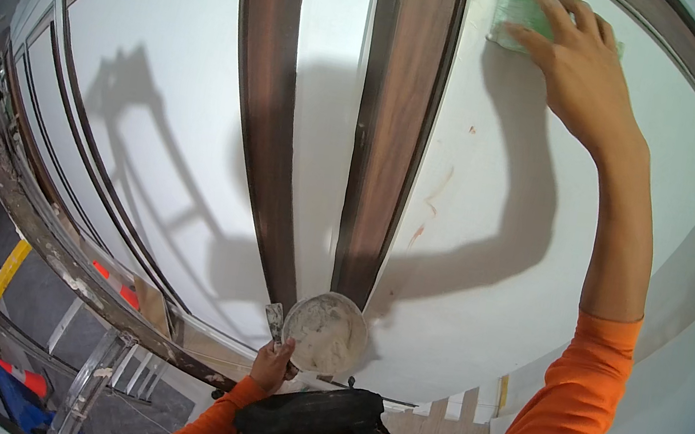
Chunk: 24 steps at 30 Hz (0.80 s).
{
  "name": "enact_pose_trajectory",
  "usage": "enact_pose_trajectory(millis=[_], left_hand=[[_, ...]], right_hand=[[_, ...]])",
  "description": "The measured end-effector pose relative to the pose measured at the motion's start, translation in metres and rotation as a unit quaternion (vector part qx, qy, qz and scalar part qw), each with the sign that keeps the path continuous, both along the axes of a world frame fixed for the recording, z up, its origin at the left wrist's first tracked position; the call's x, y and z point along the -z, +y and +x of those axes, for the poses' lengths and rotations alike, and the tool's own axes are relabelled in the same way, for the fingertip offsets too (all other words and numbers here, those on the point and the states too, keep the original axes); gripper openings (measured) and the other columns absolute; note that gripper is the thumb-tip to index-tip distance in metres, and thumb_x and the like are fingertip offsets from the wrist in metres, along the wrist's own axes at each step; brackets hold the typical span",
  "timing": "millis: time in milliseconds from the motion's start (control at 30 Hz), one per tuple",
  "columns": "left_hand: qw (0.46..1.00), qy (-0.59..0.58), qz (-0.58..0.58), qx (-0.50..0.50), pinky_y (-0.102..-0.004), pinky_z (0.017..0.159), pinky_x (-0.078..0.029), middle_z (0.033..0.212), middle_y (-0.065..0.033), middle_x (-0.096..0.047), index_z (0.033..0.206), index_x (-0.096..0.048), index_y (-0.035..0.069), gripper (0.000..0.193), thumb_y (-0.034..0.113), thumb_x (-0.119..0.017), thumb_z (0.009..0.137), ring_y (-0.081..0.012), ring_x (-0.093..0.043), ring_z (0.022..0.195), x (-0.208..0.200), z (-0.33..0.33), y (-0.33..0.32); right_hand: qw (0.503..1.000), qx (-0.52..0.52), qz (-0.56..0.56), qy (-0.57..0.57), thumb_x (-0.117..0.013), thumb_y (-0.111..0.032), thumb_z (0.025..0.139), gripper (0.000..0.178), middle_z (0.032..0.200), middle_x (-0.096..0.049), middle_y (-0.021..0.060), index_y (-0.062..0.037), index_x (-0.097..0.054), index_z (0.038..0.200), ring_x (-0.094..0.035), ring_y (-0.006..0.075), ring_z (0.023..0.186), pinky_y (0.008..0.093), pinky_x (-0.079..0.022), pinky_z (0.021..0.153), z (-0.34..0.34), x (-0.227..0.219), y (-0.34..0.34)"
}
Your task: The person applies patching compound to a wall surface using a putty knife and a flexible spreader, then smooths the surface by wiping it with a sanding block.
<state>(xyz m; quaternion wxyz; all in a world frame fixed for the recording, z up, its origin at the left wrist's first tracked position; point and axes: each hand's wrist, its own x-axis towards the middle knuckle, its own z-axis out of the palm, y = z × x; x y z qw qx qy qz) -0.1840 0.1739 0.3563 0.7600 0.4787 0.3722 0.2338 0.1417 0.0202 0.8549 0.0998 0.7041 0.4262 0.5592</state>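
My right arm stretches up to the white wall panel [477, 191] at the upper right. In that hand [588, 64] is a translucent green spreader [514, 13], its flat face at the panel and my fingers bent over it. Low in the middle, my left hand [271, 367] is closed at the side of a round tub [364, 345] of greyish-beige paste. A putty knife [274, 318] with a smeared blade sticks up from that same hand. Whether those fingers also grip the tub's wall is hard to make out.
Two dark brown wooden strips [262, 69] run down the wall beside the panel, which bears faint reddish marks [417, 232]. At the lower left, beyond a paint-spattered rail [56, 241], are a metal ladder [84, 384] and orange-and-white cones [24, 377] on a grey floor.
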Motion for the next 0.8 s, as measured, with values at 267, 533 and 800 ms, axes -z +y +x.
enact_pose_trajectory(millis=[267,533,800], left_hand=[[1.0,0.023,0.017,0.003,-0.0279,0.044,-0.042,0.066,-0.0072,-0.058,0.095,-0.05,0.001,0.045,0.042,-0.067,0.1,-0.0147,-0.056,0.049,0.001,0.003,0.003],[0.998,0.008,0.056,0.024,-0.0287,0.044,-0.041,0.065,-0.0066,-0.058,0.097,-0.051,0.0,0.046,0.043,-0.066,0.1,-0.0138,-0.054,0.048,-0.002,-0.002,-0.001],[0.999,0.024,0.045,0.016,-0.0286,0.043,-0.041,0.064,-0.007,-0.059,0.096,-0.052,0.0,0.046,0.044,-0.064,0.101,-0.0138,-0.054,0.047,-0.009,0.005,-0.003]], right_hand=[[0.987,-0.132,0.092,0.01,-0.061,0.004,0.086,0.046,0.149,-0.049,0.0172,-0.0178,-0.072,0.125,-0.045,0.0372,0.135,0.0513,-0.036,0.118,-0.015,-0.021,0.003],[0.996,-0.072,0.051,0.028,-0.065,-0.004,0.087,0.039,0.146,-0.052,0.0161,-0.0186,-0.074,0.122,-0.046,0.0351,0.134,0.0494,-0.036,0.117,-0.036,-0.009,-0.003],[0.955,-0.289,0.066,0.021,-0.072,0.0,0.082,0.054,0.152,-0.049,0.0004,-0.0278,-0.068,0.128,-0.048,0.031,0.132,0.0459,-0.042,0.113,0.052,0.073,0.009]])
